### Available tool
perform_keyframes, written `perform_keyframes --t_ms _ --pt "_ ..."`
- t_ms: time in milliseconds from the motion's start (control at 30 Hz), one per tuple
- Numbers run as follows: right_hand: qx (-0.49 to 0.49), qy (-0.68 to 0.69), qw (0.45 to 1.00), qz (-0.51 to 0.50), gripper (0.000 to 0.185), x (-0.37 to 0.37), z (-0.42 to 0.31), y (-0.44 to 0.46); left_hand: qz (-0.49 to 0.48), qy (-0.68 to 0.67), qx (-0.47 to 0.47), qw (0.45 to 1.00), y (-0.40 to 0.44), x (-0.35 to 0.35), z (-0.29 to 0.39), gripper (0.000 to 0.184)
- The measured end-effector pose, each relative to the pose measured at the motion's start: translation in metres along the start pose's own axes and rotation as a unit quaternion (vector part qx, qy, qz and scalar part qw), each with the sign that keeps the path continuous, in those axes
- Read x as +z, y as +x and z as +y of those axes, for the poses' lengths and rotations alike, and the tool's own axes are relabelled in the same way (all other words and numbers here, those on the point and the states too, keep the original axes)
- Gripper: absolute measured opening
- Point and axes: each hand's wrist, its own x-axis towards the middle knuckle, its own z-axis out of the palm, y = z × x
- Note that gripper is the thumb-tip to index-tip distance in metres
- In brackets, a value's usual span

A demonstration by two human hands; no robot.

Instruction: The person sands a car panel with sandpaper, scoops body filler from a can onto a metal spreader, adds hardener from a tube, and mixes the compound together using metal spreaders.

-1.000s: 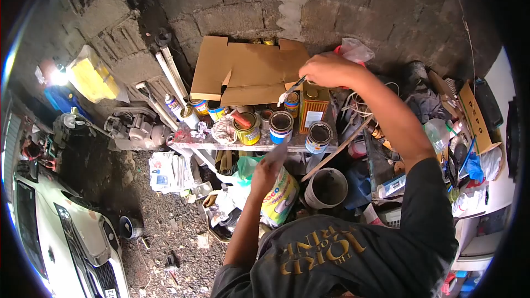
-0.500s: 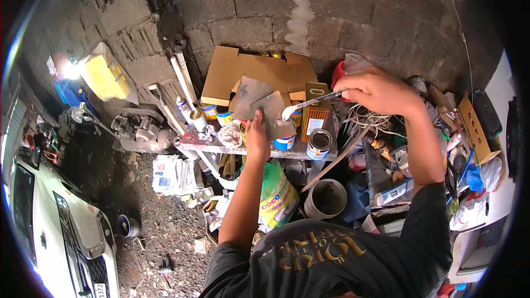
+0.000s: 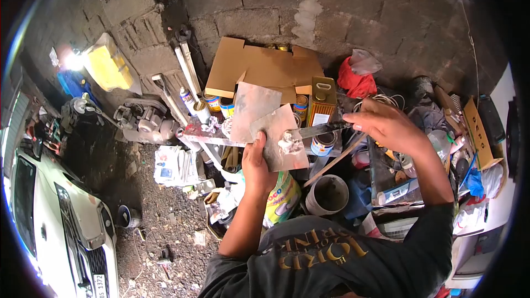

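Note:
My left hand (image 3: pixel 258 165) is closed on two thin, flat, greyish sheets, thumb on top. The rear sheet (image 3: pixel 255 102) overlaps the front sheet (image 3: pixel 282 157), and I cannot tell their material. A lump of whitish paste (image 3: pixel 289 143) lies on the front sheet. Level beside it, my right hand (image 3: pixel 386 126) grips a putty knife (image 3: pixel 317 130) by its dark handle. The blade's tip touches the sheet at the paste. Just behind the blade stands an open can (image 3: pixel 323 142) with a blue-and-white label.
On the bench behind are a cardboard box (image 3: pixel 265 66), a rectangular metal tin (image 3: pixel 322 99) and several paint cans. A bucket (image 3: pixel 327 195) stands below the bench edge. A long stick (image 3: pixel 337 160) slants nearby. Clutter fills the right side; a white car (image 3: pixel 52 226) is at left.
My right hand has lowered the putty knife to the front sheet, and the paste from its tip now rests there. The sheets are tilted more toward me, catching more light.

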Motion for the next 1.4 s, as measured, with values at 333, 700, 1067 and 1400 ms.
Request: perform_keyframes --t_ms 333,700,1067,1400 --pt "-0.131 -0.200 0.971 0.023 0.032 -0.001 -0.008 0.014 0.012 0.020 -0.032 0.999 -0.023 -0.011 0.009 0.044" --pt "0.002 -0.027 0.998 0.061 0.029 0.012 0.020 0.025 0.090 0.023 -0.098 0.991 0.022 -0.091 -0.041 0.042" --pt "0.116 -0.090 0.983 -0.107 0.017 0.222 0.141 0.130 -0.274 0.777 0.057 0.564 0.090 -0.164 -0.152 0.034" --pt "0.046 -0.181 0.972 -0.142 0.013 0.305 0.168 0.169 -0.295 0.801 0.049 0.519 0.142 -0.169 -0.162 0.031"
